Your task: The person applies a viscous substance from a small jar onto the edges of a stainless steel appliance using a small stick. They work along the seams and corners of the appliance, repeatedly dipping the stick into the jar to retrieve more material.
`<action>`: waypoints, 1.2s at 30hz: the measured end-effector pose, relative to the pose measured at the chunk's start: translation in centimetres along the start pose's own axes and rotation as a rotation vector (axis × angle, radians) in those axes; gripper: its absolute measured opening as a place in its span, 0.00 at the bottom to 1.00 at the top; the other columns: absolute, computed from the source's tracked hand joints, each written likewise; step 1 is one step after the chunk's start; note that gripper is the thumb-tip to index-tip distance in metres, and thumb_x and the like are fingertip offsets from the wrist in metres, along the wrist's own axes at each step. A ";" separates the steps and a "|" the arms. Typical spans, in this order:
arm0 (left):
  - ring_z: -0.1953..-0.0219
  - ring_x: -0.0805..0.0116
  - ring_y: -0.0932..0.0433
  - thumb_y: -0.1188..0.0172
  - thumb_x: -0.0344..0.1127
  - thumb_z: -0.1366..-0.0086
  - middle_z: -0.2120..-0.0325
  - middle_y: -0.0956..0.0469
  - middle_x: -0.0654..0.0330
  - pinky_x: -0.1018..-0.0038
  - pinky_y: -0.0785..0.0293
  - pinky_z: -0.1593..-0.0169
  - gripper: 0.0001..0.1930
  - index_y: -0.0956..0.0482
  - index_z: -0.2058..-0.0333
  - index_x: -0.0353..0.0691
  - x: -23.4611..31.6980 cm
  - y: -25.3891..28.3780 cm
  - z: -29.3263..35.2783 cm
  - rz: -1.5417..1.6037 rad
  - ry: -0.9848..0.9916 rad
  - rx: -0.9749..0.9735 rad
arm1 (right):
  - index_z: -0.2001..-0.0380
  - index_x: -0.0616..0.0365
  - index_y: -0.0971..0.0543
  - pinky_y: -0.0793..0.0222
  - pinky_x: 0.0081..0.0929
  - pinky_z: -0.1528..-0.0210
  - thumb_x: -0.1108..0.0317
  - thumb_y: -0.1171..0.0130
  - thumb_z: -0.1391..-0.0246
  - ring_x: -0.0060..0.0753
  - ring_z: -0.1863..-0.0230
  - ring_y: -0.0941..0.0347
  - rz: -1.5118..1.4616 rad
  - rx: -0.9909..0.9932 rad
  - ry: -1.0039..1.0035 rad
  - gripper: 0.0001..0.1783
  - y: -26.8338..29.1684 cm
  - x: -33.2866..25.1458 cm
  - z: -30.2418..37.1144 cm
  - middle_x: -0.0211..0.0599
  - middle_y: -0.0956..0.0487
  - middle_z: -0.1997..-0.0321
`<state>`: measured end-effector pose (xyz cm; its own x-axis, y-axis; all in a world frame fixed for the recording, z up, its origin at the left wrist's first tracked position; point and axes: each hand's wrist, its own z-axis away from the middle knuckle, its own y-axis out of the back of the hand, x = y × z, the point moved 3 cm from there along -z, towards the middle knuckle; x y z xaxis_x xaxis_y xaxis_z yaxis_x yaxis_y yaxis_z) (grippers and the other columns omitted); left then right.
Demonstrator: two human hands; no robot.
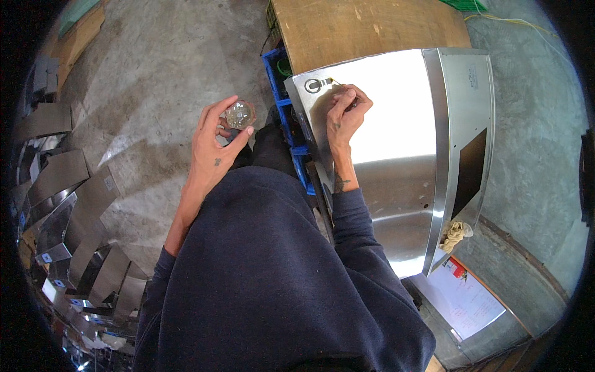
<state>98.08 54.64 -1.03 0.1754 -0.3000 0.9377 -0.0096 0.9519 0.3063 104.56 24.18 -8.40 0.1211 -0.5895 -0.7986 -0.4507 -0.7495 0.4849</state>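
Over the floor at the left, my left hand point(214, 133) grips a small clear round container point(240, 115) between its thumb and fingers. What is inside it I cannot make out. My right hand point(349, 111) is pinched round a thin stick-like tool point(336, 82), mostly hidden by the fingers. Its tip points to the far left corner of a shiny stainless-steel cabinet point(390, 105). In that corner are a round ring-shaped fitting point(313, 86) and a small bracket-like piece point(325, 82) beside it. The tool's tip is close to this piece; whether they touch I cannot tell.
A wooden board point(372, 28) lies beyond the cabinet. Blue crates point(285, 115) stand along its left side. Crumpled beige gloves or cloth point(454, 235) lie at its near right edge, by a paper sheet point(462, 301). Several metal housings point(80, 217) fill the left.
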 end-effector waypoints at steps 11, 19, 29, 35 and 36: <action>0.53 0.67 0.20 0.24 0.34 0.34 0.41 0.23 0.58 0.68 0.18 0.52 0.32 0.22 0.32 0.45 -0.1 0.0 -0.2 -0.002 -0.010 0.001 | 0.47 0.67 0.32 0.20 0.25 0.60 0.62 0.49 0.19 0.25 0.64 0.21 -0.019 0.022 -0.030 0.15 0.0 -0.2 0.1 0.44 0.19 0.58; 0.52 0.67 0.20 0.24 0.34 0.34 0.41 0.23 0.57 0.68 0.18 0.52 0.32 0.22 0.32 0.45 -0.3 0.1 -0.2 -0.003 -0.014 0.001 | 0.47 0.67 0.32 0.20 0.26 0.61 0.63 0.50 0.19 0.26 0.64 0.21 -0.025 0.019 0.004 0.14 0.1 -0.3 0.1 0.44 0.19 0.59; 0.51 0.66 0.19 0.24 0.34 0.34 0.40 0.23 0.57 0.67 0.17 0.52 0.32 0.23 0.32 0.46 -0.2 0.2 -0.2 0.003 -0.008 0.002 | 0.48 0.66 0.31 0.20 0.25 0.61 0.63 0.50 0.19 0.24 0.64 0.21 0.010 0.008 0.016 0.14 0.0 -0.4 0.0 0.42 0.20 0.60; 0.51 0.66 0.19 0.24 0.34 0.34 0.40 0.23 0.57 0.67 0.17 0.51 0.32 0.22 0.32 0.46 -0.1 0.2 -0.2 -0.010 0.001 0.001 | 0.48 0.66 0.31 0.20 0.25 0.61 0.63 0.51 0.18 0.24 0.64 0.21 0.016 0.025 0.065 0.14 -0.1 -0.1 0.0 0.42 0.20 0.60; 0.51 0.66 0.19 0.24 0.34 0.34 0.40 0.23 0.57 0.67 0.17 0.51 0.32 0.22 0.32 0.46 -0.1 0.2 -0.2 -0.007 0.001 0.001 | 0.48 0.66 0.32 0.20 0.25 0.61 0.64 0.51 0.18 0.24 0.64 0.21 0.016 0.023 0.069 0.14 -0.1 -0.1 0.0 0.42 0.20 0.60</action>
<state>98.26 54.92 -1.13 0.1765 -0.3062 0.9355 -0.0093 0.9498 0.3127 104.59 24.36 -8.36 0.1738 -0.6213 -0.7641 -0.4735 -0.7330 0.4884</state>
